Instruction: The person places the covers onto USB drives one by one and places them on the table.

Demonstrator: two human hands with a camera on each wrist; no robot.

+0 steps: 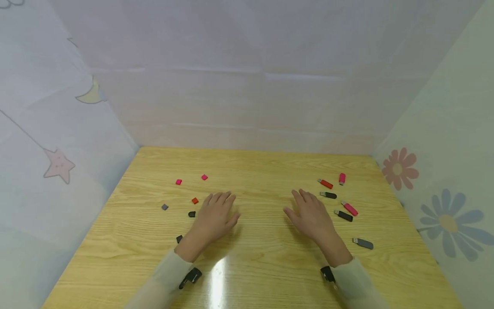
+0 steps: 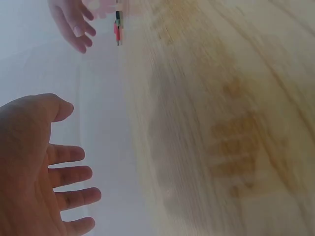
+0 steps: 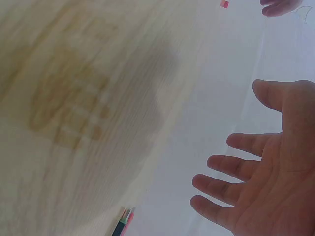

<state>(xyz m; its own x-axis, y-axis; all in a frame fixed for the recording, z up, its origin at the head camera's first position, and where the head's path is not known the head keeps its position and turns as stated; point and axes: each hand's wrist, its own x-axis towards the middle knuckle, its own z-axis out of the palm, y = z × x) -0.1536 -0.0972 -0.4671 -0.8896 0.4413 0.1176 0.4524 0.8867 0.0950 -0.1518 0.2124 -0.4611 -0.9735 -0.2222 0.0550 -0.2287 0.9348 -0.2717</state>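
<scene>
Palm down over the wooden table, my left hand [image 1: 214,216] has its fingers spread and holds nothing. Beside it on the left lie small caps: a red cap [image 1: 194,200], a black cap [image 1: 191,214], a grey cap [image 1: 164,207], and another dark cap [image 1: 179,239] by the wrist. My right hand [image 1: 313,216] also hovers with bare, straight fingers. To its right are uncapped USB sticks: a black stick [image 1: 328,195], another black stick [image 1: 343,215], a pink stick [image 1: 349,208] and a grey stick [image 1: 363,243]. Both wrist views show relaxed, empty palms above the wood.
Farther back lie two pink caps [image 1: 204,177] on the left, with a red USB stick [image 1: 325,183] and a pink USB stick [image 1: 342,179] on the right. Pale printed cloth [image 1: 247,107] encloses the wooden table [image 1: 262,266] at the back and both sides.
</scene>
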